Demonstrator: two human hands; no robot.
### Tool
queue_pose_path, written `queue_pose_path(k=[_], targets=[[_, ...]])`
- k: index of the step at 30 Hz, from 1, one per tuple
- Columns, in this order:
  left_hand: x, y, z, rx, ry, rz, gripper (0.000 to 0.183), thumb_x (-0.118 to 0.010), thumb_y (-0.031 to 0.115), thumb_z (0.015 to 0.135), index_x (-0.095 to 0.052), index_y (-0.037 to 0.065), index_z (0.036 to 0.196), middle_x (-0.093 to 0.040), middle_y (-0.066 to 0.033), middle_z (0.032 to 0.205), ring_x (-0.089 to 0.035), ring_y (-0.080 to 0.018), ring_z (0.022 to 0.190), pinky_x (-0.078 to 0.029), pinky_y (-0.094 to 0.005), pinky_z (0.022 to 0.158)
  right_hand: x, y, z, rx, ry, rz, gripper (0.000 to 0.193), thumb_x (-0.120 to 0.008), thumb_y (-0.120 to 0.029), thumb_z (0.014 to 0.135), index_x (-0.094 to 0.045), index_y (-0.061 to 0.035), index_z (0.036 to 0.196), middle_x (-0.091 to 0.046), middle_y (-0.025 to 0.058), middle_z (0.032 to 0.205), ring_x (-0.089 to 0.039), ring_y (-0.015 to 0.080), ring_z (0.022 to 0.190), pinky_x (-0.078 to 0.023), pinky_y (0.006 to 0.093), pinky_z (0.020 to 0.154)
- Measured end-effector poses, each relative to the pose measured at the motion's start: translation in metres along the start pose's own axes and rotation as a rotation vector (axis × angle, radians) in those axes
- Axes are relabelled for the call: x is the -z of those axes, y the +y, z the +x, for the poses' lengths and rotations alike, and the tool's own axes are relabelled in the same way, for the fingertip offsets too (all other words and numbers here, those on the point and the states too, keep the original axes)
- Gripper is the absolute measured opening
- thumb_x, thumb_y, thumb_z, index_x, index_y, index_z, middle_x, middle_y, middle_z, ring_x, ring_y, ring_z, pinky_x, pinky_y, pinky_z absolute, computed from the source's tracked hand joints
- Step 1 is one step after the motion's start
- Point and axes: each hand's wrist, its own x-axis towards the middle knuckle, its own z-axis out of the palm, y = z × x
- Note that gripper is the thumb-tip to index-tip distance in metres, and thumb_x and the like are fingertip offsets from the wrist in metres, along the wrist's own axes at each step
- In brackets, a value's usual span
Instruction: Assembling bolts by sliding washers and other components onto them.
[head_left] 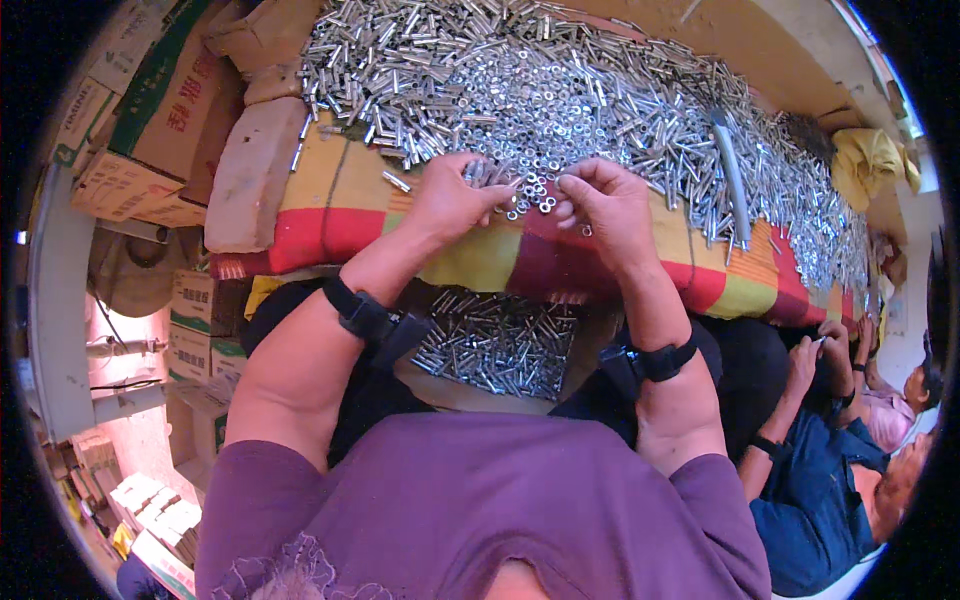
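Observation:
My left hand [450, 198] is closed around a few short, shiny metal rods [474, 174], its thumb and fingers pointing right. Facing it, my right hand [608, 208] has thumb and forefinger pinched together; whatever lies between them is too small to make out. Loose hex nuts [535, 190] lie between the two hands, at the near edge of a big pile. Beyond my fingers the pile holds more nuts [530, 95] in the middle, with short metal rods or tubes [410, 75] heaped to either side.
A checked cloth [480, 258] covers the table's near edge. Below sits a cardboard box of metal rods [500, 345]. A grey bar [732, 175] lies on the pile. Cartons [150, 150] are stacked at left. At right, a co-worker in dark blue [810, 500] handles a small piece.

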Motion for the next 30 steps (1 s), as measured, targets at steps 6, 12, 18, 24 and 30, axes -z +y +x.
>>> queue_pose_path(k=[6,12,18,24,30], targets=[[-0.007,0.002,-0.008,0.008,-0.117,0.031,0.014,-0.072,0.010,0.075,-0.066,0.003,0.085,-0.063,-0.0004,0.069,-0.052,-0.0062,0.053,-0.042,-0.0222,0.047,-0.004,0.008,-0.008,-0.108,-0.121,0.153,0.007,-0.060,-0.003,0.085,-0.061,0.0029,0.088,-0.065,0.0118,0.076,-0.066,0.0170,0.063,-0.056,0.0260,0.054],[-0.002,-0.005,-0.009,-0.181,-0.147,0.138,0.013,-0.071,0.010,0.075,-0.067,0.004,0.085,-0.063,0.0004,0.071,-0.054,-0.0054,0.059,-0.042,-0.0216,0.051,-0.007,0.018,-0.011,-0.134,-0.189,0.228,0.008,-0.060,-0.003,0.085,-0.062,0.0035,0.090,-0.065,0.0111,0.076,-0.066,0.0177,0.063,-0.056,0.0261,0.056],[0.008,-0.003,-0.018,-0.063,-0.223,-0.082,0.011,-0.069,0.009,0.077,-0.065,0.004,0.087,-0.065,-0.0019,0.073,-0.051,-0.0045,0.056,-0.040,-0.0201,0.049,-0.012,0.014,-0.014,-0.182,-0.212,0.247,0.015,-0.063,-0.008,0.083,-0.062,0.0041,0.092,-0.065,0.0127,0.077,-0.065,0.0219,0.067,-0.055,0.0291,0.062],[0.010,-0.006,-0.016,0.147,-0.120,-0.291,0.009,-0.067,0.011,0.081,-0.062,0.005,0.084,-0.066,-0.0046,0.074,-0.046,-0.0047,0.048,-0.034,-0.0186,0.043,-0.013,0.033,-0.010,0.502,0.023,-1.168,0.018,-0.067,-0.012,0.075,-0.060,0.0007,0.084,-0.060,0.0206,0.080,-0.059,0.0369,0.077,-0.049,0.0429,0.069],[0.008,-0.012,-0.014,0.148,-0.104,-0.241,0.012,-0.068,0.010,0.080,-0.060,0.004,0.087,-0.064,-0.0035,0.071,-0.047,-0.0051,0.048,-0.034,-0.0190,0.042,-0.006,0.024,-0.007,0.321,-0.050,-0.853,0.017,-0.066,-0.011,0.078,-0.059,0.0025,0.086,-0.062,0.0181,0.079,-0.062,0.0293,0.072,-0.051,0.0389,0.065]])
